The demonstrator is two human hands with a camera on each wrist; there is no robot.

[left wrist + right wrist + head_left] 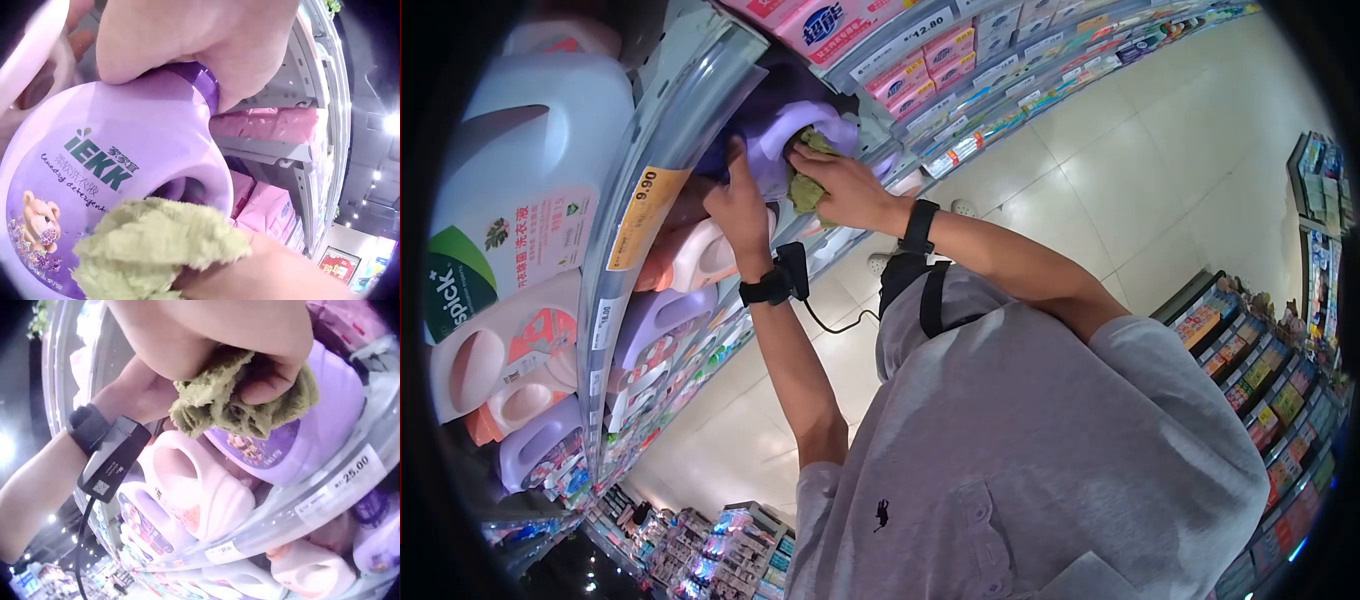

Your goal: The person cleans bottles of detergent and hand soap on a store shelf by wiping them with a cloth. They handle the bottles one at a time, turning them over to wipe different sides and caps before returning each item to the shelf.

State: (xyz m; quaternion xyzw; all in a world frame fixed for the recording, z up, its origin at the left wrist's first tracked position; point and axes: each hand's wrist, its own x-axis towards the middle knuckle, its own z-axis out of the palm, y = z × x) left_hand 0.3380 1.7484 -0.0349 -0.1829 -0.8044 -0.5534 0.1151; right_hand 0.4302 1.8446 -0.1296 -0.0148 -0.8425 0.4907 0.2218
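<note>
A purple detergent bottle (119, 150) with a bear on its label stands tilted at the shelf, in the left wrist view. My left hand (200, 44) grips it round the dark purple cap (199, 80). In the head view the left hand (742, 215) is at the bottle's top, beside its handle (825, 120). My right hand (855, 195) holds a crumpled green cloth (808, 190) against the bottle. Seen from the right wrist, the fingers of the right hand (219, 337) curl into the cloth (240, 403), which covers part of the label.
Pink bottles (194, 481) stand beside the purple one, behind a clear shelf edge with price tags (340, 487). Large white bottles (540, 170) fill the shelf at the left of the head view. Pink packages (925, 70) lie farther along. Tiled floor (1090, 190) lies behind the person.
</note>
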